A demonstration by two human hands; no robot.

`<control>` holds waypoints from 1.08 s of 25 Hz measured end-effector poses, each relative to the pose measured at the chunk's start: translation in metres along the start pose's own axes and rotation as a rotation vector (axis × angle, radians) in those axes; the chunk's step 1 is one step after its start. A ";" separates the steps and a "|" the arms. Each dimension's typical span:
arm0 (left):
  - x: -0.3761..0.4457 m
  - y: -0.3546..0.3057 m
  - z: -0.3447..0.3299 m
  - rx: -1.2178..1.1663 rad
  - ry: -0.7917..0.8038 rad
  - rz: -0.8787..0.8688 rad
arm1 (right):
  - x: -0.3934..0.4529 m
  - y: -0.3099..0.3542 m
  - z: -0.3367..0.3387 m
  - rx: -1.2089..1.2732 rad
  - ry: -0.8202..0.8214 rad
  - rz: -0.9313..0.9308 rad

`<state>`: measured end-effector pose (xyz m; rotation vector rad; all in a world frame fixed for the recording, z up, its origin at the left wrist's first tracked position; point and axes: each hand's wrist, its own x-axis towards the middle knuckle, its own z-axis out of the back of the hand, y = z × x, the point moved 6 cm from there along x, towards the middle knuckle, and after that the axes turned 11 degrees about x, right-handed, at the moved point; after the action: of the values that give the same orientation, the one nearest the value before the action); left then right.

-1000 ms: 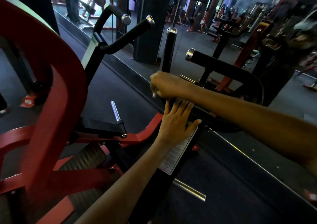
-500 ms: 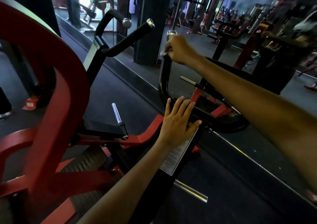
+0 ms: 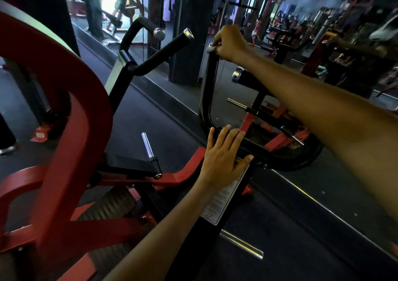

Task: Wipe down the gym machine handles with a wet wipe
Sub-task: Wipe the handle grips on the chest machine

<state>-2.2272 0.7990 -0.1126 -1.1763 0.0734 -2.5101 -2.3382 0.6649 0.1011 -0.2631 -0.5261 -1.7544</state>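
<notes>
A black upright handle point(image 3: 207, 91) rises at the centre of a red and black gym machine. My right hand point(image 3: 230, 43) grips the top of this handle, with a bit of white wet wipe point(image 3: 210, 49) showing under its fingers. My left hand point(image 3: 223, 158) rests flat with straight fingers on the black frame below, just above a white instruction label point(image 3: 221, 201). A second black handle point(image 3: 163, 50) with a chrome end cap angles up to the left. Another chrome-capped handle point(image 3: 247, 79) pokes out behind my right forearm.
A thick red curved frame arm point(image 3: 64, 113) fills the left foreground. A chrome weight peg point(image 3: 147, 145) stands between it and the handles. A mirror wall point(image 3: 301, 33) behind reflects other machines. Dark rubber floor point(image 3: 301, 227) lies to the right, with a chrome bar point(image 3: 241, 245) low down.
My right hand slid up the upright handle from its lower bend to its top, carrying the wipe. My left hand stayed flat on the frame.
</notes>
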 end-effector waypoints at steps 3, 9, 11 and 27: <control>0.001 0.002 -0.002 0.016 0.028 -0.015 | -0.001 0.001 -0.015 -0.053 0.052 0.010; -0.025 -0.005 -0.011 0.006 -0.029 0.074 | -0.031 0.016 -0.043 -0.097 0.140 0.102; -0.041 -0.008 -0.017 0.036 0.010 0.075 | -0.045 0.021 -0.048 -0.082 0.184 0.139; -0.067 0.056 0.002 -0.269 -0.084 0.230 | -0.145 0.018 -0.062 0.178 0.481 0.226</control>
<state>-2.1695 0.7705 -0.1719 -1.2913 0.5081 -2.2964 -2.2784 0.7563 -0.0136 0.2172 -0.2852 -1.4723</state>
